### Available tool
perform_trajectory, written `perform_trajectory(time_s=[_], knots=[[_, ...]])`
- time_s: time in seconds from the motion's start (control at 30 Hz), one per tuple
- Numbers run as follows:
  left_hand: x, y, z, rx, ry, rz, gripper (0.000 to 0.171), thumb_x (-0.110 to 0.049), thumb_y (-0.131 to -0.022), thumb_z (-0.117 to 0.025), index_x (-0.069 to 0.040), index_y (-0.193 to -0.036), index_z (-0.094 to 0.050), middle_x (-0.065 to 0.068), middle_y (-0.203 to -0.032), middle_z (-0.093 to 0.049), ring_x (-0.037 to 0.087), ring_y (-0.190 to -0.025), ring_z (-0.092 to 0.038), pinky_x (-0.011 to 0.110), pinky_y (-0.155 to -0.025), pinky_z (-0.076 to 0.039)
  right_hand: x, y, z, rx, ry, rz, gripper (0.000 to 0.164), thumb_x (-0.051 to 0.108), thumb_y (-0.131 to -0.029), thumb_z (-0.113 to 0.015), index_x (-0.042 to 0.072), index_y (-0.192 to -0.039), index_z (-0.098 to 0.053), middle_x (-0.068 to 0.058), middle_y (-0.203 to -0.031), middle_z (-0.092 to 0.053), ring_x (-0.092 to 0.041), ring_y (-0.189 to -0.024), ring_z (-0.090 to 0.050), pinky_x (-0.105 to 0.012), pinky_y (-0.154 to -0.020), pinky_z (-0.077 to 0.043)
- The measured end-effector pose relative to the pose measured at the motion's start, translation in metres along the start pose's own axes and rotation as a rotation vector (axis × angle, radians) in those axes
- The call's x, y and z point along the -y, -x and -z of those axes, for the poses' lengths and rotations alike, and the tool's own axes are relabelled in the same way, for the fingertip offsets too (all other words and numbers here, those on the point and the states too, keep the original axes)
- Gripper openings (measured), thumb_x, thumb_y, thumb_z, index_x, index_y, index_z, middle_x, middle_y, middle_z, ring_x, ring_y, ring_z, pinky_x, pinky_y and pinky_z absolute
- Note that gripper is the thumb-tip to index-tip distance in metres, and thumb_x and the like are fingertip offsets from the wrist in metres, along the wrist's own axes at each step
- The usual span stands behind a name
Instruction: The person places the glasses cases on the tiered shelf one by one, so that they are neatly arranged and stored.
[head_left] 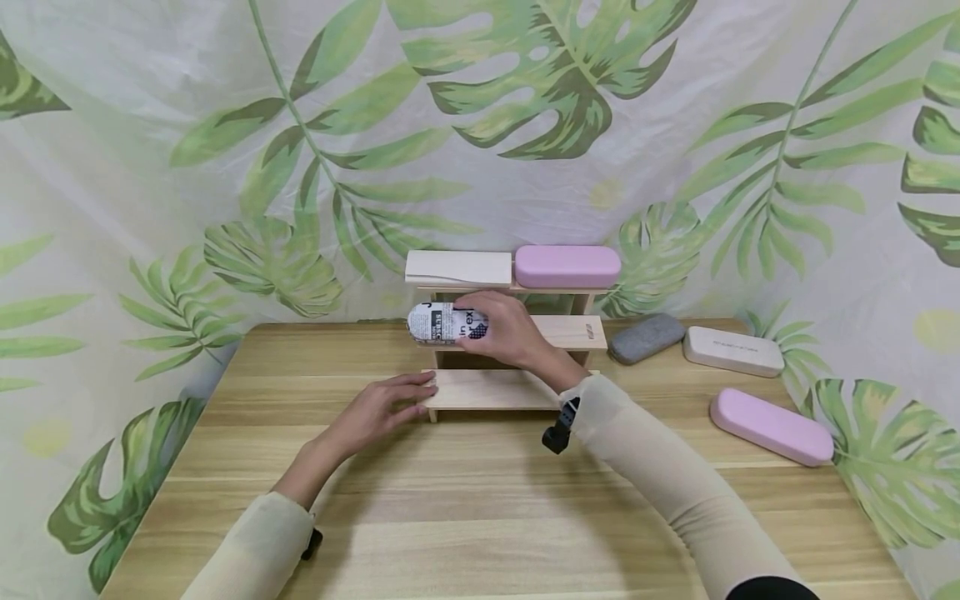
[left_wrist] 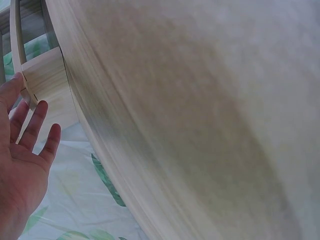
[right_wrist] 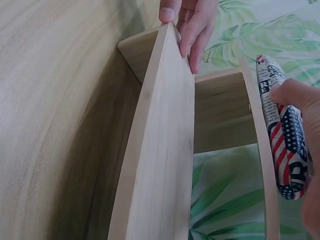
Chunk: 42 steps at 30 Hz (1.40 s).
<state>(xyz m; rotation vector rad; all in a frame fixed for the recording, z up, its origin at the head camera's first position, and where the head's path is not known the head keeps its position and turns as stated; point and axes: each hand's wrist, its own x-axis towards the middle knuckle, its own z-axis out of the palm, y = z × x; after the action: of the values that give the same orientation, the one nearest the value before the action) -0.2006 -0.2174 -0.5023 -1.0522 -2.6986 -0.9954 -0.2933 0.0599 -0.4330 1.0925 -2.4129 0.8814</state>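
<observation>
A glasses case [head_left: 435,323] with newspaper print lies sideways at the left of the middle tier of a small wooden shelf [head_left: 495,389]. My right hand [head_left: 504,329] grips it by its right part, covering that end. Red stripes and white stars show on the case [right_wrist: 286,137] in the right wrist view. Whether its underside rests on the board is hard to tell. My left hand [head_left: 382,410] touches the left end of the bottom tier, fingers fairly straight. The left wrist view shows that hand [left_wrist: 25,165] with its fingertips at the board's end.
On the top tier sit a white case [head_left: 457,267] and a pink case [head_left: 567,267]. Right of the shelf, a grey case [head_left: 647,338], an off-white case [head_left: 733,351] and another pink case [head_left: 771,426] lie on the wooden table [head_left: 420,517]. A leaf-patterned cloth [head_left: 600,183] hangs behind.
</observation>
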Motion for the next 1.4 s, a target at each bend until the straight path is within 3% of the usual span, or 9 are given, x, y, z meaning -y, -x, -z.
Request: perform_trajectory(time_s=[0.2, 0.5, 1.07, 1.4], knots=[[-0.0004, 0.0000, -0.0001, -0.002, 0.004, -0.001, 0.035, -0.013, -0.099, -0.077, -0.007, -0.133, -0.074, 0.011, -0.150, -0.063, 0.034, -0.139, -0.059, 0.051, -0.116, -0.047, 0.0022, -0.0018, -0.0012, 0.015, 0.000, -0.018, 0.057, 0.024, -0.078, -0.093, 0.008, -0.130, -0.074, -0.011, -0.127, -0.075, -0.027, -0.113, -0.071, -0.037, -0.095, -0.060], [0.0003, -0.0001, -0.0002, -0.005, -0.006, 0.000, 0.036, -0.014, -0.098, -0.077, -0.007, -0.133, -0.074, 0.010, -0.150, -0.063, 0.033, -0.138, -0.059, 0.050, -0.116, -0.047, 0.0010, -0.0032, -0.0035, 0.036, 0.038, -0.006, 0.054, 0.028, -0.083, -0.090, 0.007, -0.130, -0.074, -0.008, -0.132, -0.074, -0.026, -0.122, -0.070, -0.038, -0.104, -0.057], [-0.0015, -0.0013, 0.0003, 0.005, -0.015, 0.013, 0.035, -0.014, -0.099, -0.076, -0.008, -0.134, -0.073, 0.010, -0.150, -0.062, 0.034, -0.138, -0.059, 0.050, -0.116, -0.047, -0.0007, -0.0047, -0.0037, -0.016, 0.143, 0.145, 0.044, 0.031, -0.085, -0.091, 0.006, -0.120, -0.080, -0.010, -0.129, -0.076, -0.025, -0.121, -0.071, -0.037, -0.104, -0.058], [-0.0006, -0.0012, -0.0006, -0.004, -0.019, 0.001, 0.034, -0.013, -0.099, -0.076, -0.008, -0.133, -0.074, 0.010, -0.149, -0.063, 0.033, -0.137, -0.060, 0.050, -0.114, -0.049, 0.0023, -0.0062, -0.0031, -0.003, 0.165, 0.145, 0.041, 0.030, -0.086, -0.091, 0.006, -0.118, -0.080, -0.009, -0.130, -0.075, -0.025, -0.122, -0.071, -0.036, -0.105, -0.057]])
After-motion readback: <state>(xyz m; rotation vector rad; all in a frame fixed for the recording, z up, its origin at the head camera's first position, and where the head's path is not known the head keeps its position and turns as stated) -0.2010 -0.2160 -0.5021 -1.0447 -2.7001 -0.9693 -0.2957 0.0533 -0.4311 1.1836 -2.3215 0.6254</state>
